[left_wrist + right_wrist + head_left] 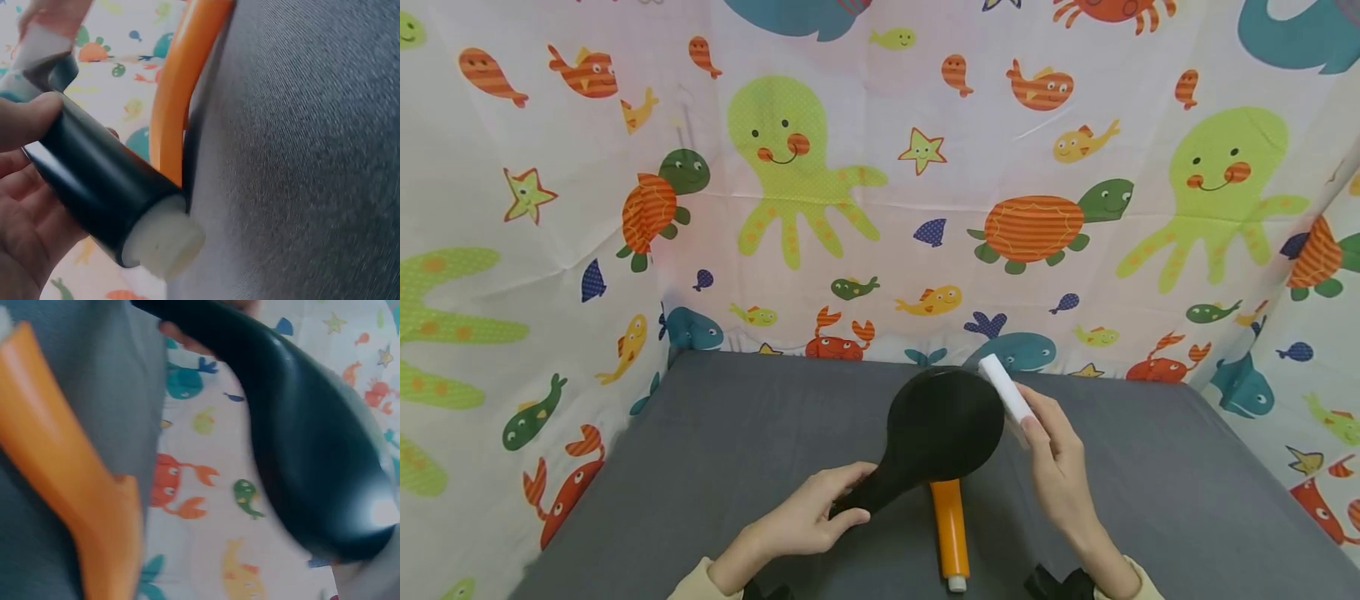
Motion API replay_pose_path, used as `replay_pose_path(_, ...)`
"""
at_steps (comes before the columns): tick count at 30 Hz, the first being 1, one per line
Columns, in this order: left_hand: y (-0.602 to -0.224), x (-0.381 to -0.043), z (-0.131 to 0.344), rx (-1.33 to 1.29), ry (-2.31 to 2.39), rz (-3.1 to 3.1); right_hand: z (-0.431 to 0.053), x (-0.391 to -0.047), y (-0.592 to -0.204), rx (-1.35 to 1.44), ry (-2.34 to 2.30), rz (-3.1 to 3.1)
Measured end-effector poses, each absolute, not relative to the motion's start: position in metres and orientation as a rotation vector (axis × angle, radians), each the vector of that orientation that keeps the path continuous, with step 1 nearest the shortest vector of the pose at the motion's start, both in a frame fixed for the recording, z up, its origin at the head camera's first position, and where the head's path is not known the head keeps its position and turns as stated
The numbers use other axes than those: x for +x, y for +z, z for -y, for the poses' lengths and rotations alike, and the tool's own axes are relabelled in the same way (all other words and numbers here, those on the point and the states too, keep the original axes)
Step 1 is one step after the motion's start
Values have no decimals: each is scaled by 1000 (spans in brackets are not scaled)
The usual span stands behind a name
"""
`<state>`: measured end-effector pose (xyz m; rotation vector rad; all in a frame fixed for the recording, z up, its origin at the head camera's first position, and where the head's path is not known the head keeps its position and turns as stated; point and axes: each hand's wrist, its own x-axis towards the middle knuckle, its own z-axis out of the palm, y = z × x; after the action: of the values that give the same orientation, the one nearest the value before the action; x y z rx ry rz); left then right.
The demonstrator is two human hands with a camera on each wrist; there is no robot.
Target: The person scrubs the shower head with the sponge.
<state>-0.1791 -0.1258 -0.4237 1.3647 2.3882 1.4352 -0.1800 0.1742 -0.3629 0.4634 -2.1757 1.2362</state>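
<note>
My left hand grips the handle of a black hand shower head, its round head tilted up to the right. A pale plug-like end sticks out of the handle in the left wrist view. My right hand pinches a flat white block between thumb and fingers at the head's right edge; whether they touch, I cannot tell. Beneath the shower head, an orange curved handle-like piece with a white end lies on the grey table. Its far part is hidden in the head view.
The grey cloth-covered table is bounded behind and at both sides by a white curtain printed with sea animals. Dark straps show at the wrists, along the near edge of the head view.
</note>
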Motion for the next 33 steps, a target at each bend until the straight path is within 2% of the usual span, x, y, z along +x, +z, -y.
replay_pose_path(8,-423,-174,120,1445,1020,-2988,-165,-177,-342,857,855,1998)
replay_pose_path(11,-424,-174,117,1436,984,-3097,-166,-177,-340,843,834,2007)
replay_pose_path(17,-423,-173,115,1402,986,-3198,-183,-186,-348,554,894,2196)
replay_pose_path(20,-423,-172,114,1390,993,-3212,-185,-187,-351,497,922,2243)
replay_pose_path(25,-422,-171,112,1373,949,-3264,-172,-180,-346,639,909,2104)
replay_pose_path(29,-423,-171,110,1355,900,-3310,-159,-172,-344,829,705,2012)
replay_pose_path(33,-423,-170,108,1335,860,-3348,-157,-171,-346,862,597,2010)
